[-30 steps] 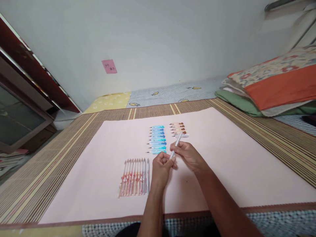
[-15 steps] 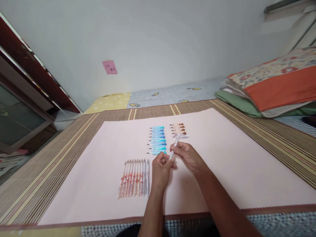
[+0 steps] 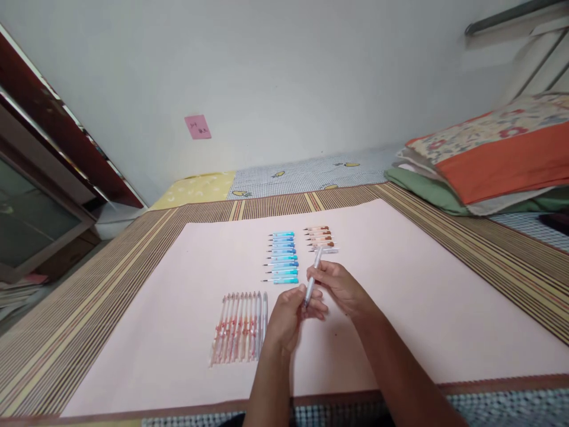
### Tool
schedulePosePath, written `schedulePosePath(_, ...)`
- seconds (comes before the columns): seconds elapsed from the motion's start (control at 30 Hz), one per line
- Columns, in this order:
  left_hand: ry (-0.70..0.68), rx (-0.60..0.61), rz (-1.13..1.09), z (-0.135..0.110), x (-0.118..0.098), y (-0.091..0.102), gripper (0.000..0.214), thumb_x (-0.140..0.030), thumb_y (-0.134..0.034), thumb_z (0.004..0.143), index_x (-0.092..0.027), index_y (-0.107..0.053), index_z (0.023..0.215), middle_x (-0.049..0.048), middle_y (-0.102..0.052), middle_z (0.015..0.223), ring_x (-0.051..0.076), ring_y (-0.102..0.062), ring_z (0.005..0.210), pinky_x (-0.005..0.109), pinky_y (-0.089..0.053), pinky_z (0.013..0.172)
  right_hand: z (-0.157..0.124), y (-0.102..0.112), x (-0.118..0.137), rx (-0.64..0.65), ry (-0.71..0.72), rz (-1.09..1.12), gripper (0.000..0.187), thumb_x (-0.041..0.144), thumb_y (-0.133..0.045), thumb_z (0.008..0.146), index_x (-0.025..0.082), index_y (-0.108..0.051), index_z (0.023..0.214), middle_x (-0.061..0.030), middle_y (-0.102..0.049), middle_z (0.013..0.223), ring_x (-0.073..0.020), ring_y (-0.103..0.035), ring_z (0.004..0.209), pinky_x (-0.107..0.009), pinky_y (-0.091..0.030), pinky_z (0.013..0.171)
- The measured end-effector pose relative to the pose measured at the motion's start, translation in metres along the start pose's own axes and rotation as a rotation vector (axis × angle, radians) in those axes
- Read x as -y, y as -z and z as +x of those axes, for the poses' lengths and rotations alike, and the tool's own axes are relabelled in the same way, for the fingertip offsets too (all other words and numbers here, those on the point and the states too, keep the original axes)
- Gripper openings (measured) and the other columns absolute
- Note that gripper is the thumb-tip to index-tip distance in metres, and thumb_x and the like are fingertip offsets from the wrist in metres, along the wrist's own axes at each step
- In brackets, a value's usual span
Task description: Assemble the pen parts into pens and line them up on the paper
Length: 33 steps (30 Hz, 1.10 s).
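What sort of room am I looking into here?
Probably a bedroom, with the work laid out on a bed: a striped mat, checked bedding with fruit prints beyond it, and an orange floral cushion or quilt at right.

Soft, slightly dim indoor light here, its source impossible to tell! The wall (image 3: 284,89) shows pale grey mid-scene and dulls toward the upper corners. Over on the left, the cabinet (image 3: 33,207) sinks into gloom, while the red frame (image 3: 57,121) throws off small white glints. Look at the paper (image 3: 409,296): evenly lit, pinkish, a faint, soft-edged shadow between the forearms (image 3: 389,350). Focus? Decent in the middle, though the pen (image 3: 313,277) in the right hand (image 3: 338,283) looks soft and the note's (image 3: 198,127) writing smudges. Wide-lens stretch: the frame leans hard, and at near right the checked cloth (image 3: 511,406) goes mushy.
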<state>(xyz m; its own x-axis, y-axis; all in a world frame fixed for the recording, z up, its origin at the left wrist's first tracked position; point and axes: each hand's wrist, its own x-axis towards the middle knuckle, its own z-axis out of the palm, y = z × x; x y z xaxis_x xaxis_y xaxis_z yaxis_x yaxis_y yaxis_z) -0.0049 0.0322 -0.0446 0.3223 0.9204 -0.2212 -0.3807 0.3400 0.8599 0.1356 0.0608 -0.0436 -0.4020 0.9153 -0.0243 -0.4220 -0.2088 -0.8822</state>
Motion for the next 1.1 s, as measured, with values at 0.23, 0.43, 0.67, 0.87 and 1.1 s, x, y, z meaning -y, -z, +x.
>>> schedulePosePath(0.23, 0.03, 0.032, -0.121, -0.001, 0.004, 0.005, 0.044, -0.049, -0.086, 0.064, -0.008, -0.073, 0.075, 0.0083, -0.071, 0.061, 0.013, -0.061, 0.054, 0.026, -0.047, 0.062, 0.0, 0.0, 0.001, 0.023, 0.002, -0.023, 0.033, 0.048, -0.071, 0.083, 0.022, -0.051, 0.079, 0.0068, -0.054, 0.051, -0.0147, -0.053, 0.035, -0.027, -0.044, 0.037)
schedulePosePath(0.43, -0.093, -0.024, 0.067, 0.003, 0.006, 0.007, 0.041, -0.051, -0.078, 0.073, -0.011, -0.071, 0.075, 0.0092, -0.072, 0.063, 0.016, -0.062, 0.056, 0.03, -0.048, 0.067, 0.0, -0.002, 0.0, 0.02, 0.018, -0.017, 0.032, 0.047, -0.07, 0.084, 0.023, -0.05, 0.076, 0.0068, -0.054, 0.05, -0.0151, -0.051, 0.034, -0.028, -0.042, 0.037)
schedulePosePath(0.67, -0.31, -0.161, 0.367, 0.002, 0.008, 0.005, 0.03, -0.044, -0.07, 0.083, -0.016, -0.068, 0.073, 0.0076, -0.074, 0.07, 0.019, -0.066, 0.067, 0.032, -0.047, 0.073, 0.004, 0.001, 0.002, -0.158, 0.091, -0.143, 0.038, 0.049, -0.078, 0.074, 0.021, -0.053, 0.07, 0.0046, -0.057, 0.054, -0.0135, -0.054, 0.044, -0.026, -0.041, 0.044)
schedulePosePath(0.87, -0.225, 0.02, 0.241, 0.0, 0.005, 0.002, 0.032, -0.047, -0.066, 0.086, -0.015, -0.069, 0.091, 0.0055, -0.072, 0.066, 0.017, -0.061, 0.061, 0.03, -0.043, 0.071, 0.001, -0.005, 0.02, -0.316, 0.244, -0.212, 0.04, 0.041, -0.083, 0.071, 0.021, -0.065, 0.101, -0.0011, -0.067, 0.083, -0.0159, -0.062, 0.071, -0.029, -0.051, 0.065)
schedulePosePath(1.1, -0.19, 0.099, 0.144, 0.001, 0.012, 0.002, 0.033, -0.046, -0.063, 0.09, -0.013, -0.067, 0.094, 0.0052, -0.069, 0.063, 0.015, -0.055, 0.06, 0.029, -0.037, 0.071, 0.002, 0.0, 0.022, -0.438, 0.431, -0.4, 0.045, 0.045, -0.068, 0.085, 0.021, -0.063, 0.122, -0.0085, -0.07, 0.098, -0.0208, -0.065, 0.083, -0.037, -0.053, 0.077)
